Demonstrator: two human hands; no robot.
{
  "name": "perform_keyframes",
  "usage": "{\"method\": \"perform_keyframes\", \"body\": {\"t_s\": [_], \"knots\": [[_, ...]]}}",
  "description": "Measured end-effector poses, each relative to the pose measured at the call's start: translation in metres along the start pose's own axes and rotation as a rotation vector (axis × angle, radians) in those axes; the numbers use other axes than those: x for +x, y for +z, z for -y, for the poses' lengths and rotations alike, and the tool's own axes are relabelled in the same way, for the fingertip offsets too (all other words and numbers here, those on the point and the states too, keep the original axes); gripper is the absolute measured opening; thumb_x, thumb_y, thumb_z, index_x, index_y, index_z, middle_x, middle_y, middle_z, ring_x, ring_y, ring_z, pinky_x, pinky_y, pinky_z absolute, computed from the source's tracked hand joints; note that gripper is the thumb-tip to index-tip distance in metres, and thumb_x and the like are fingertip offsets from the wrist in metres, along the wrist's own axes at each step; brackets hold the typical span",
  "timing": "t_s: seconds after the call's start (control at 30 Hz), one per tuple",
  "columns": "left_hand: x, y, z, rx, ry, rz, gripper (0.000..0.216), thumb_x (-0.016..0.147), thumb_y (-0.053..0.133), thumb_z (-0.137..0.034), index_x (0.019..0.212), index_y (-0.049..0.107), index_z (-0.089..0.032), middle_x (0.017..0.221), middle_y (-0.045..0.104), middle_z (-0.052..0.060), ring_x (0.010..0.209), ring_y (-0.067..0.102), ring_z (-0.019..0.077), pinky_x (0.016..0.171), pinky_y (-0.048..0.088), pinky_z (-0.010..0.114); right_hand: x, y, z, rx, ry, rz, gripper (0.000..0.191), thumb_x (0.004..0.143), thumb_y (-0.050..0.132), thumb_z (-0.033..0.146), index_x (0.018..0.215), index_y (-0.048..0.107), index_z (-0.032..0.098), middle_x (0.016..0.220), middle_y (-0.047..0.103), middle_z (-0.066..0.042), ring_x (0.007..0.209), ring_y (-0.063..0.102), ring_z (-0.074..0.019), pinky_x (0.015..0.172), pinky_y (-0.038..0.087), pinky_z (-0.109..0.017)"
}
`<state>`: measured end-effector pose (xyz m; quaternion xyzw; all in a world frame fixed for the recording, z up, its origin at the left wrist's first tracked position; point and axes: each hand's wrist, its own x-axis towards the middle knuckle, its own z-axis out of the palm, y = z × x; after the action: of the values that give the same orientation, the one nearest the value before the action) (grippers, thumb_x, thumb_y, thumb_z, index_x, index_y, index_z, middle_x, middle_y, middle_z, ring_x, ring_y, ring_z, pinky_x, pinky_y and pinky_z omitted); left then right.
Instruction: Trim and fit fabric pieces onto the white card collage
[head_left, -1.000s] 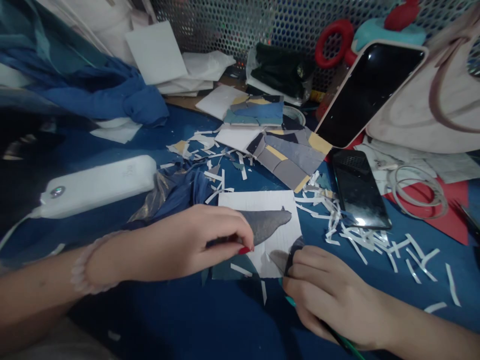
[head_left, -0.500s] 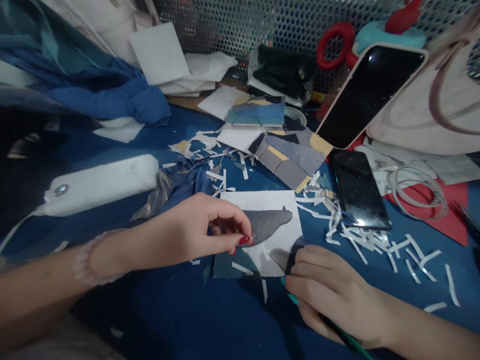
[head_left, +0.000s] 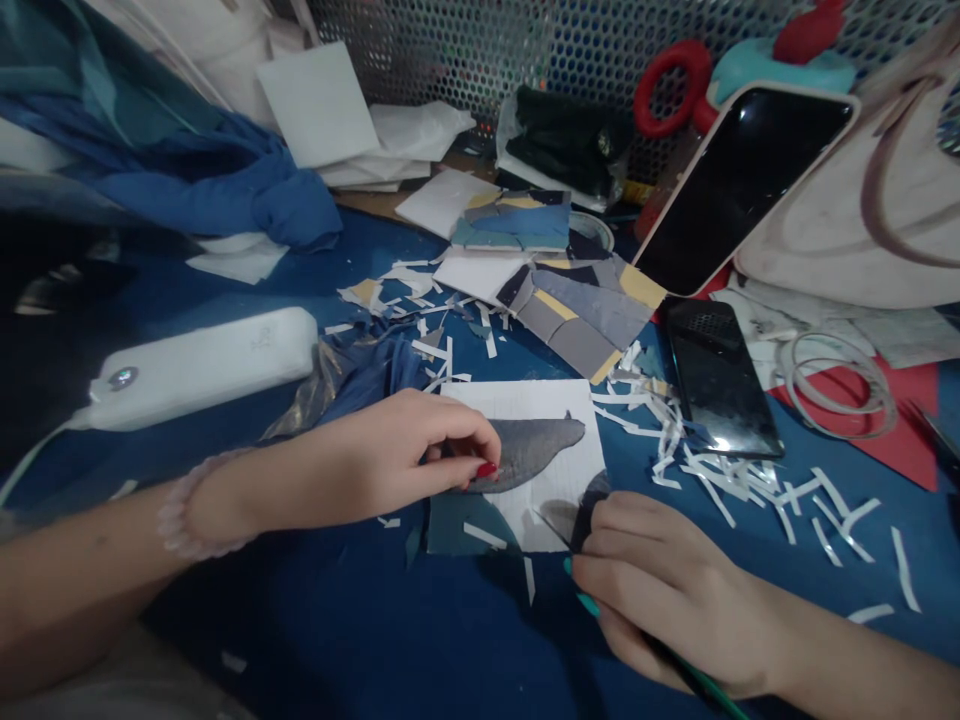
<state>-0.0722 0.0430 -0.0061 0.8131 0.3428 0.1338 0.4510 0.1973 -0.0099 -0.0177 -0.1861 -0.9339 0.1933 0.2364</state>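
Observation:
A white square card point(head_left: 525, 398) lies before me, with a grey tapered paper-like piece point(head_left: 536, 450) across it and a dark teal area point(head_left: 457, 530) along its lower left. My left hand point(head_left: 450, 445) is closed in a pinch over the left part of the grey piece, thumb against fingers; what is between the tips is too small to tell. At the card's lower right corner, my right hand point(head_left: 667, 580) is closed round a slim green-handled tool point(head_left: 709, 690). Its thin pointed metal tip rests on or just above the card. A white strip point(head_left: 485, 536) crosses the teal area.
Cut white strips point(head_left: 731, 480) litter the blue tabletop. Patterned cards point(head_left: 577, 315) lie behind the white card. A black phone point(head_left: 724, 380) lies flat at right, and another phone point(head_left: 750, 190) leans upright behind it. A white power bank point(head_left: 206, 365) sits at left.
My left fingertips have shifted slightly up and left over the grey piece. My right hand and its tool stay almost where they were.

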Motion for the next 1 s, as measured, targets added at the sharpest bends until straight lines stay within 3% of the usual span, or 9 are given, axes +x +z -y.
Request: {"method": "perform_keyframes", "body": {"t_s": [0.17,0.3,0.43,0.8,1.0], "knots": [[0.000,-0.004,0.000,0.132,0.071,0.065,0.018,0.099,0.053,-0.018,0.093,0.070,-0.020,0.087,0.074,-0.001,0.075,0.067,0.0109,0.063,0.046,0.016,-0.002,0.001,-0.001,-0.003,-0.009,-0.010,0.022,0.087,0.044,-0.001,0.094,0.053,0.017,0.064,0.054,0.002,0.057,0.041,-0.0145,0.056,0.034,-0.029],[0.000,-0.008,-0.001,0.222,0.228,0.192,0.022,0.103,0.048,-0.017,0.097,0.069,-0.021,0.097,0.076,0.000,0.087,0.070,0.0133,0.078,0.048,0.020,-0.002,0.001,-0.001,-0.009,-0.008,-0.004,0.022,0.088,0.044,0.000,0.096,0.052,0.018,0.066,0.056,0.001,0.058,0.044,-0.0150,0.056,0.035,-0.030],[0.000,-0.011,0.000,0.251,0.316,0.242,0.023,0.104,0.047,-0.017,0.098,0.068,-0.021,0.100,0.077,0.001,0.090,0.070,0.0147,0.084,0.048,0.022,-0.001,0.001,-0.001,0.020,-0.015,0.004,0.020,0.089,0.045,0.000,0.093,0.052,0.018,0.063,0.053,0.003,0.054,0.040,-0.0138,0.055,0.033,-0.030],[-0.001,-0.012,-0.002,0.263,0.349,0.217,0.020,0.101,0.054,-0.014,0.097,0.072,-0.021,0.098,0.079,0.001,0.088,0.073,0.0147,0.084,0.051,0.021,-0.004,0.003,-0.001,-0.012,-0.013,0.009,0.018,0.091,0.045,0.003,0.092,0.054,0.018,0.065,0.054,0.002,0.058,0.042,-0.0147,0.057,0.035,-0.029],[-0.002,-0.011,-0.002,0.316,0.374,0.190,0.026,0.104,0.048,-0.018,0.096,0.072,-0.021,0.100,0.080,0.001,0.089,0.074,0.0140,0.083,0.052,0.022,-0.001,0.000,-0.001,0.059,-0.014,0.022,0.022,0.094,0.041,0.000,0.089,0.055,0.016,0.061,0.053,0.003,0.054,0.037,-0.0127,0.055,0.033,-0.030]]}}
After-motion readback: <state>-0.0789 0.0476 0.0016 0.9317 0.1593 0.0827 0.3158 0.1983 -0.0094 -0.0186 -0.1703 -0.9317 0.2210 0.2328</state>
